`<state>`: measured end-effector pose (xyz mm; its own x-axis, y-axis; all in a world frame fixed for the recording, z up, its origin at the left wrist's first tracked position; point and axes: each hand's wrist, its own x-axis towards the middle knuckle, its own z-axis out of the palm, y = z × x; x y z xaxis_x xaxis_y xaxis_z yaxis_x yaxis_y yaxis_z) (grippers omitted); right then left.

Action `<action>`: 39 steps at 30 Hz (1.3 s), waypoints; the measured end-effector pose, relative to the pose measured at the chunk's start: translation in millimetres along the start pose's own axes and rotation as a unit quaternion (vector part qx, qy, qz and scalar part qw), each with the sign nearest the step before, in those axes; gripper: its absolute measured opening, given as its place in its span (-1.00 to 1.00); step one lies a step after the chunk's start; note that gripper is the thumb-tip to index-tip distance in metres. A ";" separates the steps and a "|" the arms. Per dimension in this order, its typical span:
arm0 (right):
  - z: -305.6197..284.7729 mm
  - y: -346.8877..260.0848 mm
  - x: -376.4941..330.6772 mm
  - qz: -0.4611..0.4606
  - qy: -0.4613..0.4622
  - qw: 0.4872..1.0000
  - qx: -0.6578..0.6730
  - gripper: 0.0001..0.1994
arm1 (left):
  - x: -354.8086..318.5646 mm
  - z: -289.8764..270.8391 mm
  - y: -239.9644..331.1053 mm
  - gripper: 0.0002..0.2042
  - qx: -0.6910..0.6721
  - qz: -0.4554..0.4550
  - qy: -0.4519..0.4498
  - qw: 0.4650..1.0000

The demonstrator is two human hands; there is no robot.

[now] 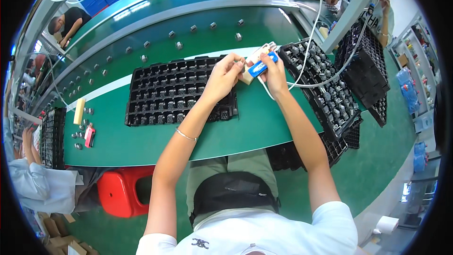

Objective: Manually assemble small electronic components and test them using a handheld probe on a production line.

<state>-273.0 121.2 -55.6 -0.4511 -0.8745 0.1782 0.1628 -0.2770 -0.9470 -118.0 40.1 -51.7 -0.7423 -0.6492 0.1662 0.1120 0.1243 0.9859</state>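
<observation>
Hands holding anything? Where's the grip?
Right hand grips a blue-and-white tool around its body. Left hand pinches a small beige piece at its edge with the fingertips.

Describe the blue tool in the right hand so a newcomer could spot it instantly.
Start at the green workbench, then the long black compartment tray lying on it. Just past that tray's right end, the right hand grips a small blue-and-white handheld tool with a white cable. It is the only bright blue thing among black trays.

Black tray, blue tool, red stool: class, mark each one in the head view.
Black tray [165, 94], head view: middle of its compartment grid.
Blue tool [262, 66], head view: middle of its blue body, at the right hand.
Red stool [121, 190], head view: its red top.
</observation>
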 end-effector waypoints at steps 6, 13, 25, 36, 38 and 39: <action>-2.8 4.2 3.4 0.066 0.022 0.997 0.032 -0.72 | -2.7 4.0 -2.4 -0.83 -0.014 0.015 0.027 0.999; -8.7 12.0 3.4 0.041 0.001 0.999 -0.006 -0.71 | -0.4 11.2 -6.5 -0.88 0.035 0.066 0.045 0.996; -10.3 20.2 2.4 0.082 -0.063 0.992 0.077 -0.68 | -9.9 14.3 -2.0 -0.75 0.097 0.132 0.093 0.982; -26.1 9.6 7.4 0.121 -0.039 0.989 0.069 -0.61 | -1.2 6.9 -15.8 -0.68 -0.010 0.077 0.066 0.995; -55.0 20.2 18.1 0.125 -0.065 0.986 0.084 -0.57 | 4.7 14.5 -23.8 -0.66 -0.043 0.083 0.068 0.993; -76.8 24.6 28.5 0.118 -0.097 0.984 0.088 -0.58 | 9.7 17.2 -28.1 -0.66 -0.043 0.082 0.067 0.993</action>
<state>-349.3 120.0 -94.3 -0.2102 -0.9774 0.0233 0.4003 -0.1078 -0.9100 -139.7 43.3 -78.2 -0.6149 -0.7206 0.3204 0.2840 0.1767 0.9424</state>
